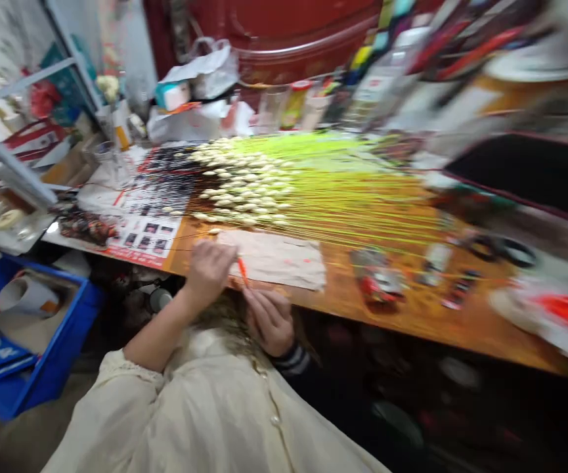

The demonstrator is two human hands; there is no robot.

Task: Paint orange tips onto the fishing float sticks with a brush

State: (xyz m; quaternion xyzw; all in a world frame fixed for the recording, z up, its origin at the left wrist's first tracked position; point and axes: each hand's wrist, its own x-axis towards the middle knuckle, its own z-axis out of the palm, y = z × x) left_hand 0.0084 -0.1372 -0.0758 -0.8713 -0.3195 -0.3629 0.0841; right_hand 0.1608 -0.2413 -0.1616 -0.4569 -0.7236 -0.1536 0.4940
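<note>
L hand point(209, 272) closed, fingertips at top end of a small orange stick point(242, 270). R hand point(268, 320) also closed, fingers curled around low end of same stick, striped cuff point(291, 360) at wrist. Stick sits tilted btwn both hands, right at front edge of table point(412, 312). Person's cream coat point(199, 410) fills bottom of view, L forearm bare.

Just past hands, flat tan paper sheet point(276, 261) on table, a few faint pink marks on it. Beyond that, lots of long thin green sticks point(343, 203) laid side by side in rows, white bulbs point(244, 187) at their ends, bulbs pointing L. Printed sheet w/ small photos point(150, 233) under/next to bulb ends.

Further R on table: red packets point(377, 282), small packs, dark scissors point(500, 251), red-and-white bag point(559, 315), all blurry. Far side: white plastic bags point(199, 75), clear bottle point(382, 85), jars. Blue crate point(32, 335) on floor, low L of table, paper and white items inside.
</note>
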